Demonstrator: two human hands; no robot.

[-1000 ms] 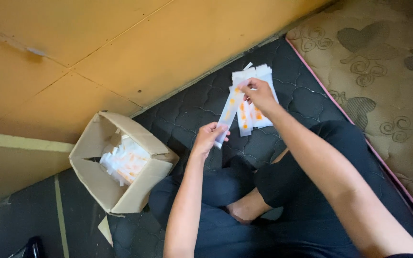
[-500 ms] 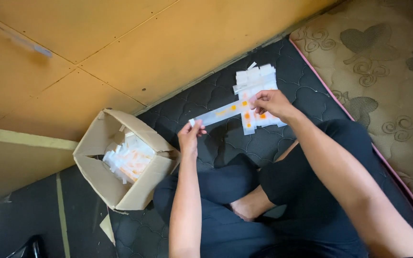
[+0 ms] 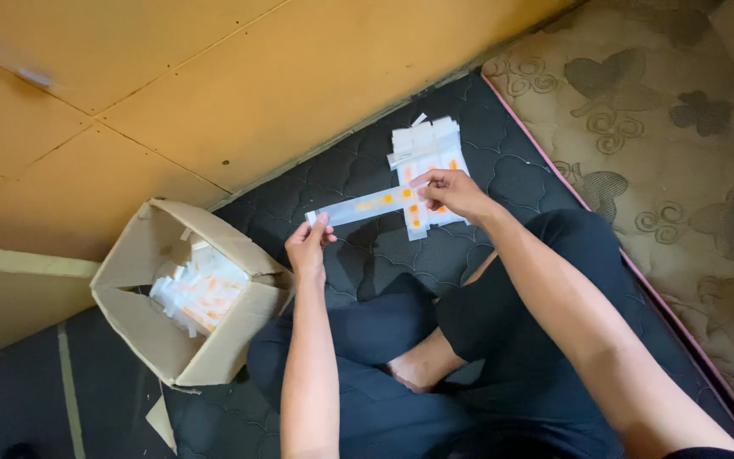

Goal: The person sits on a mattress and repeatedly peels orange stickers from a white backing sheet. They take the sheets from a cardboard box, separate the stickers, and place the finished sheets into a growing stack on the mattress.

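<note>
- Sitting at the far left, an open cardboard box [image 3: 182, 293] rests on the dark quilted mattress [image 3: 367, 246], holding a loose heap of white slips with orange marks [image 3: 201, 289].
- Just right of the box, the left hand [image 3: 307, 246] pinches the left end of a long white strip [image 3: 358, 206] between thumb and fingertips; the grip is pressed together on that end.
- The strip, printed with small orange marks, stretches nearly level above the mattress from one hand to the other, rising slightly toward the right.
- The right hand [image 3: 452, 191] pinches the strip's right end, its grip closed on it, directly over a stack of similar white strips [image 3: 425, 157] lying on the mattress.
- Below the hands, the person's crossed legs in dark trousers [image 3: 520, 314] rest on the mattress.
- Behind the mattress runs a yellow-brown panelled wall [image 3: 214, 93]; to the right lies a beige carpet with a flower pattern [image 3: 673, 153].
</note>
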